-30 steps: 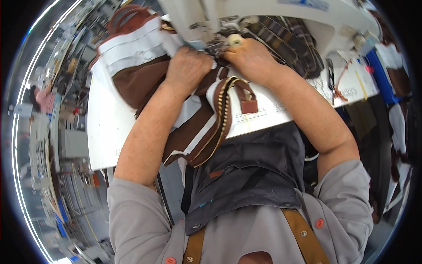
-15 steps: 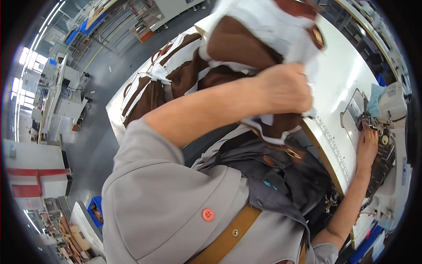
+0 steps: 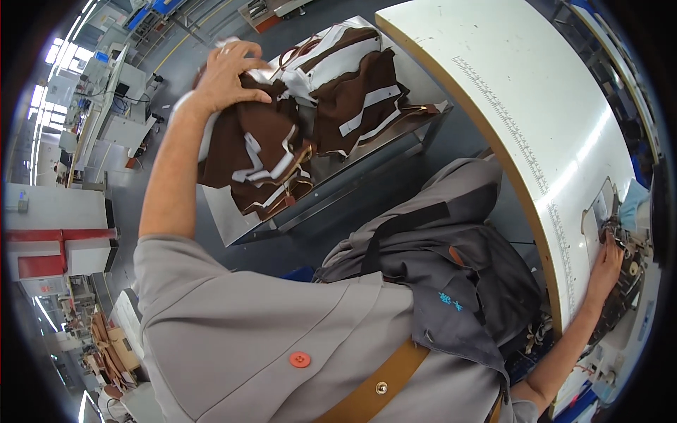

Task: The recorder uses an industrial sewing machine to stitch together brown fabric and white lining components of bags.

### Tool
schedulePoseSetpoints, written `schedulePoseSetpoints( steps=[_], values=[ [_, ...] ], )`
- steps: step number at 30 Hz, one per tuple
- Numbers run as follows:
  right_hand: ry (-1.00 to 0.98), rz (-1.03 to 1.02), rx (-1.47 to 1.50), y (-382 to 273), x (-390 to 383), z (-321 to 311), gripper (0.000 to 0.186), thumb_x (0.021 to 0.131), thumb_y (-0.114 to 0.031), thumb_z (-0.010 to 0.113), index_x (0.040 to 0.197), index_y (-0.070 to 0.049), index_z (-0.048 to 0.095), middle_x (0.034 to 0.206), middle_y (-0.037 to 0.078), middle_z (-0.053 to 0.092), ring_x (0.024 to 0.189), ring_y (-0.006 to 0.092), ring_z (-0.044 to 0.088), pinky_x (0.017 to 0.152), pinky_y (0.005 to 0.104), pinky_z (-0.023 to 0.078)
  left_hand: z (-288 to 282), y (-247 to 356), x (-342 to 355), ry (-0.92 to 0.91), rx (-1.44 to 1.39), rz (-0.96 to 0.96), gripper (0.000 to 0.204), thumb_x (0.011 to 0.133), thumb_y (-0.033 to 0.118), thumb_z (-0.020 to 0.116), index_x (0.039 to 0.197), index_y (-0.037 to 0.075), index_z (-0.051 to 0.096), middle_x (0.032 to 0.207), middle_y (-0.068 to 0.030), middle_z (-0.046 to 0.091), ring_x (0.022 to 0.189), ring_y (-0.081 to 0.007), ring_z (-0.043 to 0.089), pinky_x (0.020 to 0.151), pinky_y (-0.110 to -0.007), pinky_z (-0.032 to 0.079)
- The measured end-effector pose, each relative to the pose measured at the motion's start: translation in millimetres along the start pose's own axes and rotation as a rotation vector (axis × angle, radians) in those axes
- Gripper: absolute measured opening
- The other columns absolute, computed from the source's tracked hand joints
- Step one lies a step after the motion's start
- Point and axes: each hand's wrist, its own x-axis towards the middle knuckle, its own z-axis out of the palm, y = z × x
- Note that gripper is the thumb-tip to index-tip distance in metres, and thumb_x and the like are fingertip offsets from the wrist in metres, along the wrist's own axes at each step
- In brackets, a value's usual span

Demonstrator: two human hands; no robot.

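My left hand [image 3: 229, 79] is over the top of a brown bag piece with white strips [image 3: 243, 137], its thumb and fingers apart. The piece is on a metal side table [image 3: 224, 220] at my left, with small metal fittings along its lower edge. A second brown and white bag piece [image 3: 356, 99] is just to its right. At the far right, my right hand [image 3: 605, 271] reaches to the working end of a sewing machine [image 3: 624, 243]. Its fingers are together around a small part there, and their tips are partly hidden.
A white worktable [image 3: 508, 92] with a printed ruler scale curves along my right, its wooden edge toward me. A gap with dark floor [image 3: 451, 144] separates it from the metal table. Benches with equipment [image 3: 116, 113] stand farther off to the left.
My left hand has swung left from above the white worktable, bringing the brown and white bag piece onto the metal table; its fist has loosened. My right hand stays at the sewing machine.
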Motion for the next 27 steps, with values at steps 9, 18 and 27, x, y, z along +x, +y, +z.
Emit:
schedulePoseSetpoints(
  steps=[9,18,27],
  values=[
    [0.005,0.022,-0.036,7,2,8,0.032,0.099,-0.007,0.053,0.130,-0.009,0.063,0.113,0.014,0.064,0.107,0.0315,0.061,0.092,0.0390,0.049,192,31,-87,0.184,-0.166,-0.719,0.109,0.071,0.066,0.076,0.151,0.007,0.032,0.150,-0.0248,0.039,0.144,-0.0418,0.029,0.115,-0.061,0.024],
    [-0.124,0.193,-0.246,-46,9,-25,0.017,0.088,-0.020,0.059,0.092,-0.009,0.072,0.089,0.013,0.070,0.089,0.0302,0.070,0.077,0.0451,0.056,205,-20,-46,0.576,0.284,-0.467,0.079,0.078,0.058,0.076,0.130,0.002,0.058,0.126,-0.0188,0.062,0.119,-0.0364,0.059,0.099,-0.045,0.049],
    [0.335,0.037,0.069,-47,-37,-86,0.007,0.079,-0.018,0.069,0.073,-0.014,0.069,0.062,0.007,0.062,0.064,0.0285,0.064,0.058,0.0427,0.050,-17,237,166,0.903,-0.130,0.351,0.065,0.094,0.057,0.060,0.121,-0.002,0.062,0.118,-0.0249,0.064,0.103,-0.0414,0.064,0.081,-0.052,0.054]
  ],
)
